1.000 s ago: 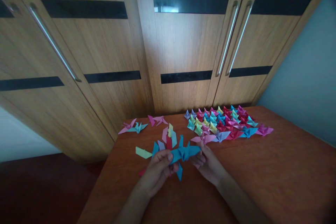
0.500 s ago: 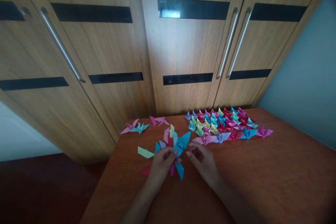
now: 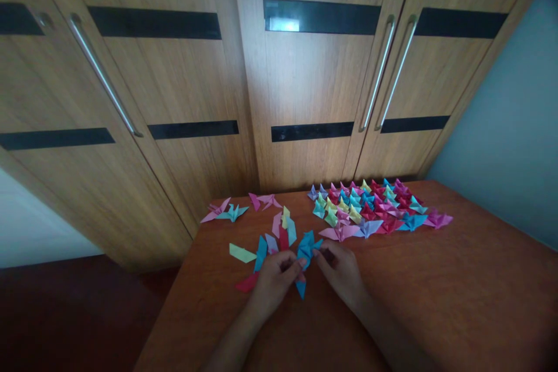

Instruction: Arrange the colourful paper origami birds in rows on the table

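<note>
Between my hands, above the table, is a blue origami crane [image 3: 306,246]. My left hand [image 3: 279,276] pinches its lower left part between thumb and fingers. My right hand [image 3: 337,264] is closed on its right tip, with the fingertips pressed together there. Folded paper pieces lie around my left hand: a red piece [image 3: 247,283], a blue piece [image 3: 260,254], a pale green piece [image 3: 242,253] and a lilac piece [image 3: 271,243]. Below the crane the tip of another blue piece [image 3: 301,289] shows, partly covered by my left fingers.
Rows of colourful finished cranes [image 3: 368,209] stand at the table's back right. A pink crane [image 3: 215,209], a turquoise crane [image 3: 233,213] and another pink crane [image 3: 267,201] lie at the back left. Behind the brown table [image 3: 457,290] rises a wooden wardrobe [image 3: 300,81].
The blue crane has moved slightly right and turned, away from the loose pieces. My left hand went right with it, and my right fingers now touch its tip.
</note>
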